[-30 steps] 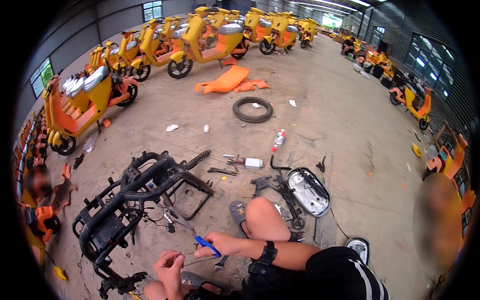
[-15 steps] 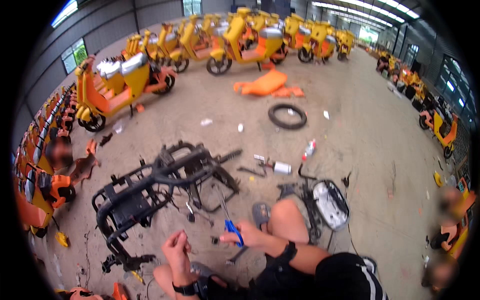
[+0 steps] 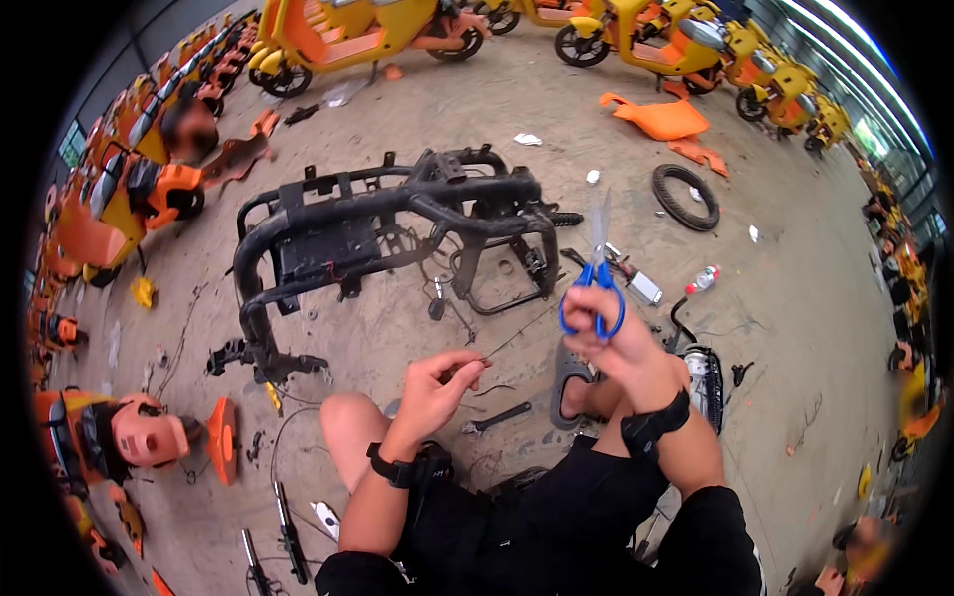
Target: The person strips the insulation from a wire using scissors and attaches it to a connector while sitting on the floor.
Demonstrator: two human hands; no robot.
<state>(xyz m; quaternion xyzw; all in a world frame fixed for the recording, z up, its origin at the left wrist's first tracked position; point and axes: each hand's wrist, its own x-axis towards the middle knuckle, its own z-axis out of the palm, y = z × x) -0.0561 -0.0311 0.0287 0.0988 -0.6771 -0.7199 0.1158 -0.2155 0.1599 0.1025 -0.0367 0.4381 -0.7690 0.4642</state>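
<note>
My right hand [image 3: 628, 343] is closed around the blue handles of a pair of scissors [image 3: 600, 238], whose blades point upward and look nearly together. My left hand [image 3: 437, 389] is in a pinch, with thumb and forefinger on a thin dark wire [image 3: 507, 345]. The wire slants up and to the right from the fingertips; its far end is hard to make out. Beyond my hands a bare black scooter frame [image 3: 397, 204] lies on the floor. A small dark connector [image 3: 436, 306] hangs from loose wiring under it.
An adjustable wrench [image 3: 497, 417] lies between my legs. To the right are a silver box [image 3: 644, 288], a bottle [image 3: 704, 278] and a black tyre [image 3: 686, 197]. Two shock absorbers [image 3: 289, 531] lie at the lower left. Yellow scooters [image 3: 373, 45] stand behind; orange panels [image 3: 661, 117] lie on the floor.
The view has tilted down and turned left. My right hand has raised the scissors, blades upward. The thin wire now shows at my left fingertips; my left hand stays pinched.
</note>
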